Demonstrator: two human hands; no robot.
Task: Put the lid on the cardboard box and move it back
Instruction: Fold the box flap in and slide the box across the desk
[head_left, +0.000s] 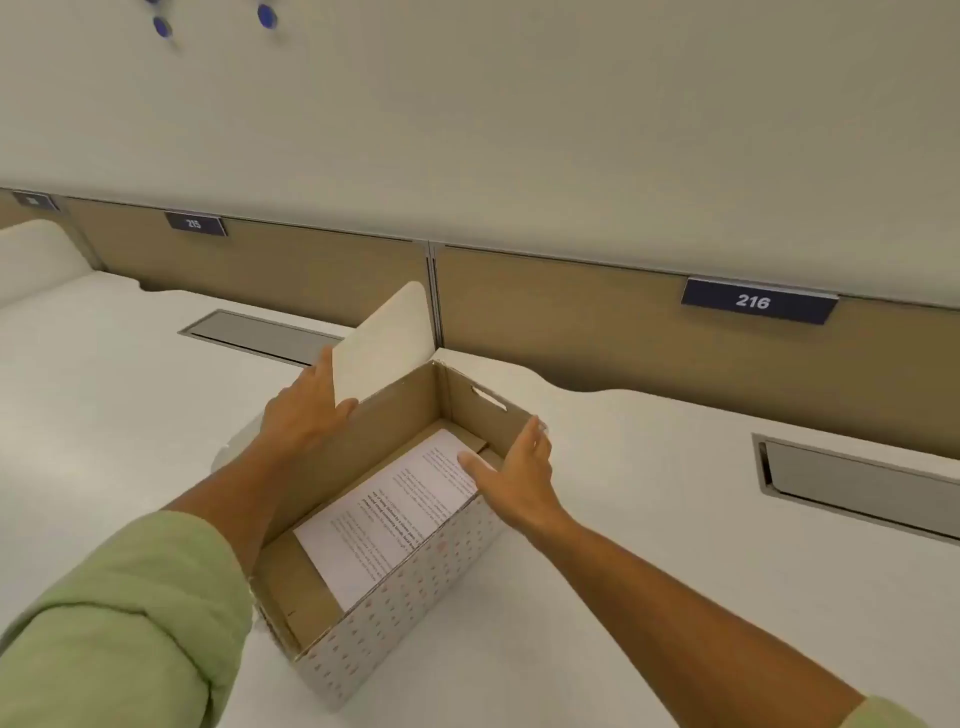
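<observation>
The cardboard box (415, 597) stands open on the white desk, white with small dots outside and brown inside. A printed sheet of paper (395, 514) lies on its bottom. A flat white panel with rounded corners (387, 340) stands tilted just behind the box's far left wall; I cannot tell whether it is the lid or a desk divider. My left hand (306, 410) holds the panel's near edge, thumb in front of it. My right hand (519, 473) hovers open over the box's right wall, fingers apart. A pale rounded shape (234, 447) lies under my left forearm.
A tan partition (571, 322) with number plates 215 (195, 224) and 216 (756, 301) runs along the back of the desk (649, 519). Grey cable hatches are set into the desk at the left (260, 335) and right (857, 483). Another white divider (31, 254) stands far left.
</observation>
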